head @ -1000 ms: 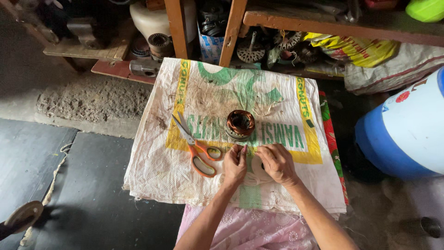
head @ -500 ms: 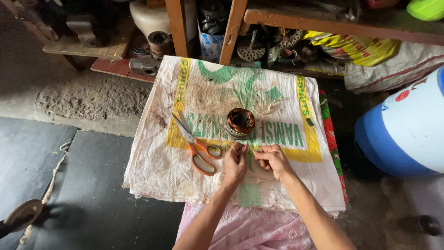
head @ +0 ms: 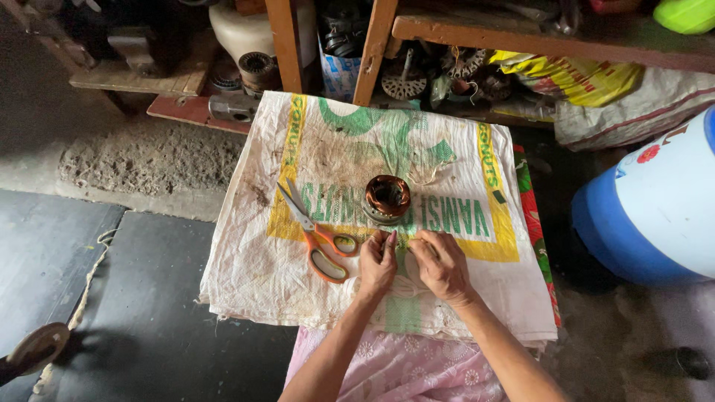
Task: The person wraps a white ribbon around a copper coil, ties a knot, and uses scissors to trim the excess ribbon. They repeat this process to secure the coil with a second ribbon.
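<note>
Judged likely to lose the strand [head: 406,289]: too thin and pale against the sack [head: 462,160], easily slipped from the fingertips or snagged on the coarse weave. Might also have nudged the coil [head: 386,199] just beyond the knuckles, or brushed the open scissors [head: 320,240] close by the left hand [head: 377,264].

Curled both hands to a near pinch, fingertips drawn together, left hand and right hand [head: 443,264] almost touching over the strand. Could not tell whether truly clamped on it or merely pressing it down. Worked at the middle of the sack's near edge. Left the coil upright at the sack's centre, the scissors toward its left edge. Beyond the right edge, a blue drum [head: 648,216].
</note>
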